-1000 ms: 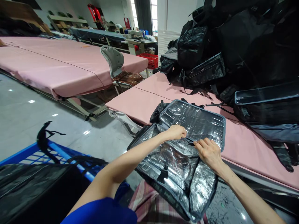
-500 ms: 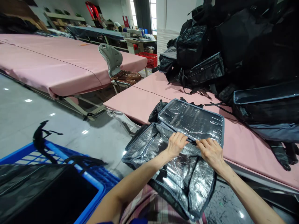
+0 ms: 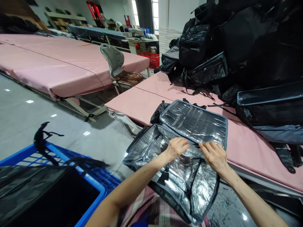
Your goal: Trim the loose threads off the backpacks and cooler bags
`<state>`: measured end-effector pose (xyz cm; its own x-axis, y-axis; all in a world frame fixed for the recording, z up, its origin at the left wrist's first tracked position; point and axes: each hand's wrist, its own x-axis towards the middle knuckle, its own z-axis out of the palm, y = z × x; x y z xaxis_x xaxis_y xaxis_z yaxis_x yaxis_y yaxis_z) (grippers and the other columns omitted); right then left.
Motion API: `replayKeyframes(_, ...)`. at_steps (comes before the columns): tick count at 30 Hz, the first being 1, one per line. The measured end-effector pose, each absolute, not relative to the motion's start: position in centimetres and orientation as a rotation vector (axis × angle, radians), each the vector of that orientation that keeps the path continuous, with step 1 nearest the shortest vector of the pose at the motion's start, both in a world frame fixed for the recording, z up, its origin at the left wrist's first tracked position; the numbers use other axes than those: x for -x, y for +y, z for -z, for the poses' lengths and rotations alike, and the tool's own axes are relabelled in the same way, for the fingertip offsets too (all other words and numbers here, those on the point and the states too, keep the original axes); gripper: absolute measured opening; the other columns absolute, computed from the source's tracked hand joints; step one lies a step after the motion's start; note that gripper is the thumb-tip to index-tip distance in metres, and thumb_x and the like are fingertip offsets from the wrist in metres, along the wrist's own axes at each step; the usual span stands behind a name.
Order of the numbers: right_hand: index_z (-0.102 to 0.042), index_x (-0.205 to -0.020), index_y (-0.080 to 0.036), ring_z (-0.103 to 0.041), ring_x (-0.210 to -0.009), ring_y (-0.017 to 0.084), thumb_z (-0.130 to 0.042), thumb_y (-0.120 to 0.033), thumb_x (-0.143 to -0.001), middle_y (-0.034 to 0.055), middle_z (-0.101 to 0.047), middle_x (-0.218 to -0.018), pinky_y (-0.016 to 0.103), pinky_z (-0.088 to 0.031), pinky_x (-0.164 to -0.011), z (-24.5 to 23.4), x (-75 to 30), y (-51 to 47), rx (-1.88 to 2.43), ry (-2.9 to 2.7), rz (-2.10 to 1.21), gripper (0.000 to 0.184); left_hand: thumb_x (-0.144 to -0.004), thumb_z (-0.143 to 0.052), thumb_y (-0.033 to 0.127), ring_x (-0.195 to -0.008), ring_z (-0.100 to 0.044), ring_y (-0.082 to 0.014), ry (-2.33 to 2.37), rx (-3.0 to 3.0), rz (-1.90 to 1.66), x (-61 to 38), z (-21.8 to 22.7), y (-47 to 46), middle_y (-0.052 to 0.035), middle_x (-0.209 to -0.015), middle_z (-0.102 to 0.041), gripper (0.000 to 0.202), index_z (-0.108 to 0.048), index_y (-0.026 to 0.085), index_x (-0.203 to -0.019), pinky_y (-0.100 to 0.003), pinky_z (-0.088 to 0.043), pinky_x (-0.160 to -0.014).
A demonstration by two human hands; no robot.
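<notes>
A: Quick, changes since the earlier frames?
B: Left hand (image 3: pixel 177 148) sits a bit lower and further left than half a second ago, so the gap between the hands is wider. Right hand (image 3: pixel 214 155) hardly moves. A second ago a blue sleeve shows on the left arm; now it's nearly out of view.
A: Hand states?
B: Left: fingers curled, thumb close to them; can't tell if it grips anything. Right: pinching the bag's edge at the lid seam.
A: The bag (image 3: pixel 183 170)?
B: Wide open, half on the near edge of the pink table (image 3: pixel 142 104), half over the plaid cloth (image 3: pixel 139 203) on the lap. Crinkled silver lining (image 3: pixel 204 192), dark camouflage outside, grey-blue trim. Lid (image 3: pixel 194 123) folded back flat on the table, clear shiny sheet over it.
A: Containers, left to right?
B: Blue basket (image 3: pixel 94 183), lower left: big dark backpack (image 3: pixel 47 189) in it, black strap (image 3: pixel 41 142) over the rim. Red basket (image 3: pixel 152 60), far back past the chair (image 3: pixel 115 61); contents too small to tell. Right: backpack pile (image 3: pixel 201 53) on the table.
</notes>
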<state>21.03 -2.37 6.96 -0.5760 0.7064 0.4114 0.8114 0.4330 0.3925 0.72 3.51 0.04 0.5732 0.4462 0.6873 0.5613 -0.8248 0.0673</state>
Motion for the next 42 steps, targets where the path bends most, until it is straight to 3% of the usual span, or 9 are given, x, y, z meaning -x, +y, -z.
replayKeyframes(9, -0.061, -0.093, -0.017, -0.041, -0.066, 0.015, -0.043, -0.01, -0.087, 0.0039, -0.059, -0.07, 0.031, -0.021, -0.059, -7.3, -19.7, -2.0, 1.23, -2.525, 0.862, 0.02, -0.086, -0.044, 0.017, -0.084, -0.053, -0.0123, -1.033, 2.754, 1.197, -1.1, -1.0, 2.3, -0.0009, -0.083, -0.064, 0.022, -0.065, 0.021, -0.08, -0.025, -0.04, -0.075)
replayKeyframes(14, -0.062, -0.09, -0.017, -0.043, -0.069, 0.016, -0.048, -0.02, -0.087, 0.0035, -0.06, -0.072, 0.03, -0.026, -0.061, -7.1, -20.3, -2.3, 1.405, -2.403, 0.782, 0.014, -0.086, -0.047, 0.035, -0.092, -0.052, -0.0157, -1.245, 3.049, 1.055, 0.9, -1.7, 1.6, 0.0008, -0.085, -0.067, 0.027, -0.068, 0.023, -0.074, -0.035, -0.033, -0.088)
replayKeyframes(19, -0.058, -0.102, -0.019, -0.048, -0.074, 0.017, -0.051, -0.029, -0.084, 0.0041, -0.06, -0.083, 0.028, -0.029, -0.062, -6.4, -20.4, -2.6, 1.551, -2.35, 0.571, 0.021, -0.083, -0.048, 0.033, -0.079, -0.058, -0.0143, -1.946, 3.013, 1.197, -0.5, -1.6, 1.9, -0.0017, -0.087, -0.067, 0.024, -0.068, 0.019, -0.087, -0.027, -0.041, -0.076)
replayKeyframes(22, -0.058, -0.099, -0.021, -0.05, -0.072, 0.015, -0.052, -0.016, -0.079, 0.0016, -0.058, -0.079, 0.026, -0.028, -0.058, -5.7, -20.2, -2.3, 1.627, -2.35, 0.484, 0.022, -0.079, -0.053, 0.029, -0.08, -0.059, -0.0142, -2.021, 3.047, 1.276, -2.0, -1.7, 2.0, -0.0027, -0.089, -0.066, 0.021, -0.068, 0.018, -0.091, -0.023, -0.042, -0.073)
replayKeyframes(24, -0.059, -0.094, -0.022, -0.05, -0.07, 0.014, -0.049, -0.006, -0.074, -0.0001, -0.057, -0.076, 0.025, -0.027, -0.056, -5.2, -20.2, -2.0, 1.641, -2.307, 0.457, 0.027, -0.08, -0.052, 0.027, -0.085, -0.059, -0.0146, -1.895, 3.176, 1.174, -1.5, -1.7, 1.7, -0.0021, -0.095, -0.065, 0.021, -0.067, 0.02, -0.093, -0.023, -0.042, -0.075)
replayKeyframes(28, -0.062, -0.089, -0.02, -0.048, -0.064, 0.012, -0.047, -0.005, -0.076, 0.0004, -0.056, -0.07, 0.026, -0.023, -0.054, -4.8, -20.4, -1.6, 1.534, -2.295, 0.584, 0.025, -0.08, -0.052, 0.026, -0.084, -0.059, -0.0165, -1.575, 3.445, 0.479, 3.6, -1.2, -0.6, -0.0017, -0.091, -0.067, 0.018, -0.069, 0.022, -0.086, -0.025, -0.039, -0.078)
replayKeyframes(33, -0.064, -0.087, -0.02, -0.046, -0.062, 0.013, -0.047, -0.01, -0.08, 0.0016, -0.056, -0.068, 0.027, -0.023, -0.054, -4.5, -20.5, -2.0, 1.484, -2.323, 0.646, 0.021, -0.081, -0.048, 0.022, -0.084, -0.058, -0.0178, -1.981, 3.125, 0.267, 11.7, -0.3, -5.0, -0.0057, -0.087, -0.065, 0.019, -0.066, 0.017, -0.08, -0.026, -0.038, -0.076)
replayKeyframes(38, -0.065, -0.087, -0.02, -0.051, -0.066, 0.013, -0.044, -0.007, -0.077, 0.0022, -0.061, -0.072, 0.025, -0.026, -0.054, -2.9, -18.0, -3.9, 1.554, -2.333, 0.279, 0.026, -0.076, -0.052, 0.025, -0.085, -0.056, -0.0225, -2.483, 3.07, 0.122, 12.5, 1.3, -6.8, -0.0075, -0.078, -0.061, 0.019, -0.059, 0.016, -0.06, -0.03, -0.037, -0.076)
replayKeyframes(42, -0.064, -0.093, -0.023, -0.058, -0.075, 0.015, -0.045, -0.008, -0.074, 0.001, -0.066, -0.087, 0.023, -0.032, -0.056, -1.4, -14.7, -5.4, 1.71, -2.322, -0.346, 0.031, -0.06, -0.065, 0.018, -0.086, -0.054, -0.0251, -3.384, 2.989, 0.719, 9.3, 4.3, -6.3, -0.005, -0.059, -0.054, 0.024, -0.045, 0.017, -0.045, -0.03, -0.038, -0.074)
